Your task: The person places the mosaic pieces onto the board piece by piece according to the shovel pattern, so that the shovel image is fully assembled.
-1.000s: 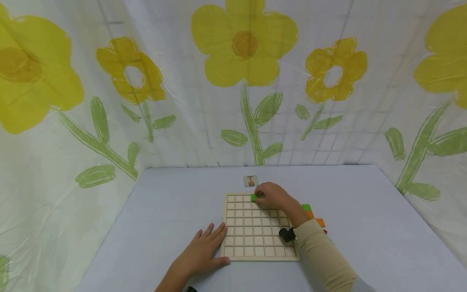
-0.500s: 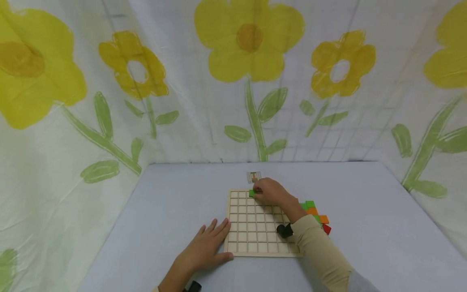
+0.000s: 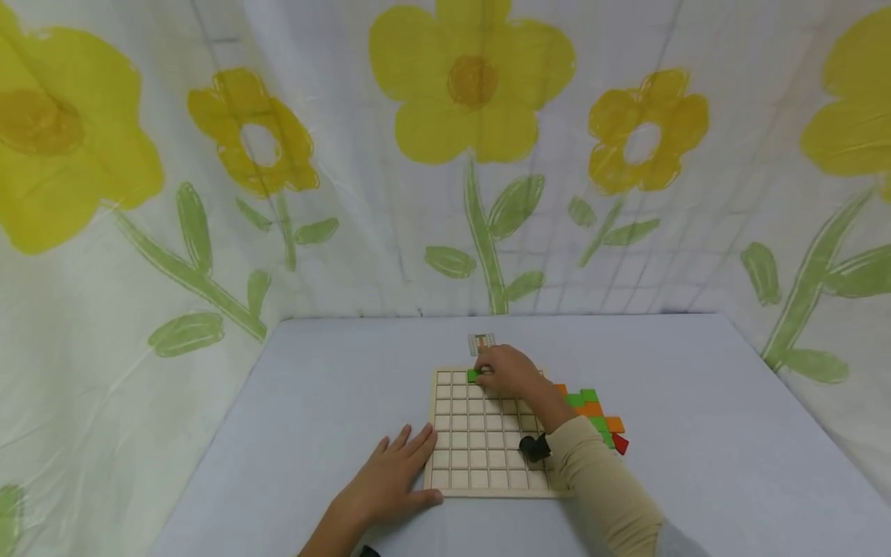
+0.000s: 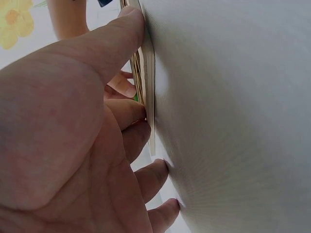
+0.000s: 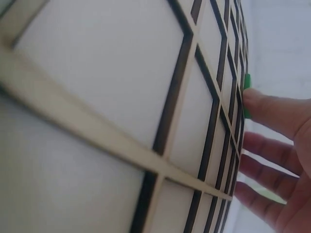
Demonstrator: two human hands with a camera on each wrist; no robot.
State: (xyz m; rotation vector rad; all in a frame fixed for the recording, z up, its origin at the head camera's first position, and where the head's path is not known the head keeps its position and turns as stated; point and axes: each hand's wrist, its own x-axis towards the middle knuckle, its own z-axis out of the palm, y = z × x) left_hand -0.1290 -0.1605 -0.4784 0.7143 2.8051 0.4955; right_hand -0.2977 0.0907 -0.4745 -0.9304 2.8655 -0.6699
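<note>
Green tile (image 3: 472,376), pinched by the right hand (image 3: 511,373) at the far row of a wooden grid board (image 3: 476,439) that the spread left hand (image 3: 390,476) touches, seems mid-placement, next calling for alignment, then release.

Smooth, matt wood is seen in the grid board (image 3: 477,458), a matt surface on the table (image 3: 334,387), a faint sheen on the creased curtain (image 3: 348,116).

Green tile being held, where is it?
In the head view, the right hand holds the green tile at the grid board, far row, third cell from left.
</note>
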